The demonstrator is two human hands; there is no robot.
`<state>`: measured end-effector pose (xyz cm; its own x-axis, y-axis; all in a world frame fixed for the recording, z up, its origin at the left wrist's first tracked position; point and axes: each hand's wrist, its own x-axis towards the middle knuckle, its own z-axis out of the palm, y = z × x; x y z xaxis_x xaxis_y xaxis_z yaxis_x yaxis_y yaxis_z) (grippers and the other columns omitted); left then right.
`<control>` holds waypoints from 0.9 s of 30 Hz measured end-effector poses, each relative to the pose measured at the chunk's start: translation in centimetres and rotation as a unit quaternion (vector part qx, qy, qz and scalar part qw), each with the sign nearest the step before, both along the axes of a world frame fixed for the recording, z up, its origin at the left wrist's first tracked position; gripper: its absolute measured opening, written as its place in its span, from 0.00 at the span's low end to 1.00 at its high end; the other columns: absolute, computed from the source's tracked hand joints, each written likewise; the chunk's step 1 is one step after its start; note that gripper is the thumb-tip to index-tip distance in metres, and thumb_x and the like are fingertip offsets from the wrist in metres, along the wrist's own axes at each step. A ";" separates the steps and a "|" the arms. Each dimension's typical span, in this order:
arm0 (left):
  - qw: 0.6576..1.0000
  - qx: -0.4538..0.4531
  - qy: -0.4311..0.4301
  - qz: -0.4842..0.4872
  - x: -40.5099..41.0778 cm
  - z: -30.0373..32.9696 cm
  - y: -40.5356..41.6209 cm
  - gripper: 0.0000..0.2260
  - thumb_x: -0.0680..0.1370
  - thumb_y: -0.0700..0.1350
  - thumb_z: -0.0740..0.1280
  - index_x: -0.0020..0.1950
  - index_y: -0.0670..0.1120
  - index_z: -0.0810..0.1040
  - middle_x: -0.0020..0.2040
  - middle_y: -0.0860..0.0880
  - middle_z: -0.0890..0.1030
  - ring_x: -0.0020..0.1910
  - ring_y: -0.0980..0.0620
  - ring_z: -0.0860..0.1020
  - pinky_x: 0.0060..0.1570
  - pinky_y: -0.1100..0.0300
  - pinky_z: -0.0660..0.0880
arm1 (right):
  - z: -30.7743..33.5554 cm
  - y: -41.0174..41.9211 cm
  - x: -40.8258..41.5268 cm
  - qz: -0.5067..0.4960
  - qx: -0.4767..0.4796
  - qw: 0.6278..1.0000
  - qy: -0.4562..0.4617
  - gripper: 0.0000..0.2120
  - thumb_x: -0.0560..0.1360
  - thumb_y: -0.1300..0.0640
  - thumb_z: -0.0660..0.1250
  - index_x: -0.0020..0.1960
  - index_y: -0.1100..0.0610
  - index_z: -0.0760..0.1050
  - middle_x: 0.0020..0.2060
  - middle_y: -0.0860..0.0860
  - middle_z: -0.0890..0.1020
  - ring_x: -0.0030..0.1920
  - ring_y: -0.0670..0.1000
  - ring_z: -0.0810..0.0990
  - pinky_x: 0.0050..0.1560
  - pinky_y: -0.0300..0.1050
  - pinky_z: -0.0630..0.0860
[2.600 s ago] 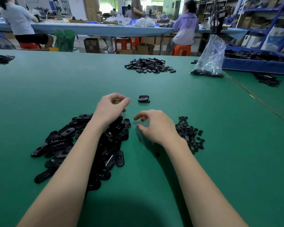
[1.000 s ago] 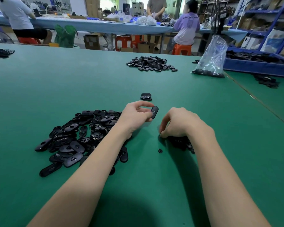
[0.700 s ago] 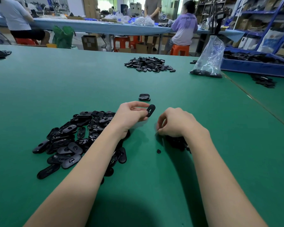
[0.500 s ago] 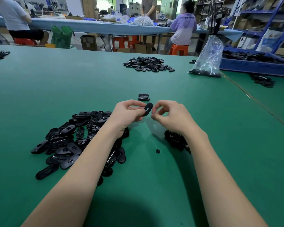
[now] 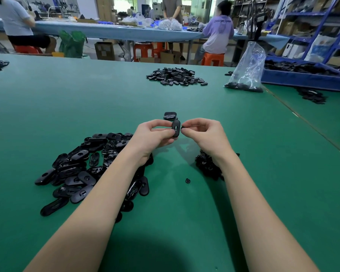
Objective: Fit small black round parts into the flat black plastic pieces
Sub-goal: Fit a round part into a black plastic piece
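Now my left hand (image 5: pixel 155 137) pinches a flat black piece (image 5: pixel 176 128) upright, while my right hand (image 5: pixel 201 132) pinches what seems a small round part (image 5: pixel 183 129) just beside its slot. Next I must seat it squarely and press.

bare green table (image 5: pixel 67 107) ahead; flat-piece pile (image 5: pixel 90 165) left, round-part pile (image 5: pixel 208 165) right

Factory assembly workshop, long green worktable (image 5: pixel 67 107), heaps of black parts (image 5: pixel 176 76), seated workers (image 5: pixel 219 36), storage shelving (image 5: pixel 318 26)
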<state>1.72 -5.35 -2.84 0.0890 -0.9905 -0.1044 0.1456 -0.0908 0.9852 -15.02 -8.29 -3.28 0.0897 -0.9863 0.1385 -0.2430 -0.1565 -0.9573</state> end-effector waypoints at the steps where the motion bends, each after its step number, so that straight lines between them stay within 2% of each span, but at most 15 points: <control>1: 1.000 0.001 0.005 -0.001 0.0 0.0 0.1 0.08 0.77 0.33 0.71 0.54 0.40 0.80 0.49 0.39 0.86 0.43 0.48 0.86 0.44 0.64 0.82 | 0.0 0.0 -0.1 0.008 0.003 1.000 -0.008 0.04 0.74 0.60 0.76 0.44 0.51 0.84 0.34 0.43 0.85 0.32 0.38 0.78 0.37 0.31 0.71; 3: 1.000 0.001 0.009 -0.001 0.0 0.0 0.1 0.08 0.77 0.33 0.71 0.55 0.40 0.79 0.49 0.39 0.86 0.43 0.48 0.86 0.44 0.61 0.83 | 0.2 0.0 -0.3 0.022 0.008 1.000 -0.007 0.04 0.75 0.60 0.75 0.43 0.51 0.85 0.34 0.43 0.85 0.30 0.38 0.75 0.36 0.32 0.70; 7: 1.000 -0.005 0.000 -0.014 0.1 0.0 0.0 0.09 0.77 0.30 0.70 0.54 0.40 0.78 0.49 0.40 0.84 0.41 0.50 0.84 0.42 0.62 0.82 | 0.6 0.0 -0.5 0.026 0.002 1.000 0.010 0.04 0.75 0.58 0.74 0.46 0.51 0.87 0.35 0.43 0.86 0.30 0.36 0.76 0.35 0.29 0.70; 10: 0.999 -0.013 -0.029 -0.033 0.2 -0.1 0.0 0.12 0.75 0.27 0.69 0.52 0.42 0.81 0.47 0.43 0.85 0.42 0.50 0.83 0.50 0.61 0.81 | 0.7 -0.2 -0.5 -0.004 0.003 0.999 0.050 0.02 0.74 0.53 0.76 0.46 0.50 0.85 0.32 0.41 0.84 0.30 0.37 0.75 0.33 0.30 0.69; 12: 0.998 -0.016 -0.045 -0.036 0.3 -0.1 0.0 0.13 0.75 0.28 0.69 0.52 0.43 0.82 0.47 0.44 0.86 0.42 0.51 0.82 0.53 0.62 0.80 | 0.8 -0.2 -0.6 -0.016 -0.001 0.998 0.059 0.01 0.74 0.54 0.76 0.45 0.50 0.85 0.33 0.43 0.84 0.31 0.39 0.76 0.32 0.29 0.69; 15: 0.999 -0.014 -0.018 -0.025 0.2 0.0 0.0 0.11 0.76 0.30 0.70 0.53 0.43 0.83 0.48 0.43 0.85 0.43 0.51 0.83 0.49 0.63 0.81 | 1.0 -0.1 -0.6 -0.024 -0.012 0.997 0.070 0.01 0.75 0.55 0.75 0.44 0.50 0.85 0.35 0.46 0.84 0.32 0.41 0.77 0.31 0.29 0.69; 19: 1.000 -0.010 0.009 -0.008 0.1 0.0 0.1 0.09 0.76 0.31 0.71 0.53 0.41 0.81 0.47 0.42 0.86 0.42 0.49 0.85 0.42 0.63 0.82 | 1.2 0.0 -0.5 -0.027 -0.031 0.996 0.083 0.01 0.75 0.54 0.75 0.44 0.50 0.85 0.33 0.44 0.83 0.30 0.36 0.76 0.31 0.27 0.68; 23: 1.000 -0.017 0.002 -0.002 0.1 -0.1 0.0 0.07 0.76 0.30 0.71 0.51 0.40 0.81 0.45 0.41 0.85 0.40 0.49 0.84 0.44 0.63 0.82 | 1.5 0.0 -0.5 -0.021 -0.050 0.993 0.105 0.02 0.74 0.54 0.75 0.42 0.49 0.86 0.30 0.42 0.82 0.28 0.36 0.75 0.30 0.27 0.67; 27: 0.998 -0.034 -0.044 -0.019 0.1 -0.1 -0.1 0.08 0.74 0.32 0.72 0.52 0.41 0.84 0.45 0.43 0.86 0.40 0.51 0.84 0.48 0.65 0.80 | 1.3 0.0 -0.3 -0.044 -0.047 0.986 0.155 0.03 0.72 0.50 0.75 0.40 0.44 0.85 0.32 0.40 0.84 0.34 0.37 0.79 0.36 0.37 0.74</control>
<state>1.81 -5.40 -2.92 0.0578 -0.9979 -0.0301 0.0554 -0.0269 0.9981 -15.32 -8.28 -1.93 0.0571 -0.9761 0.2097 -0.5385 -0.2069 -0.8168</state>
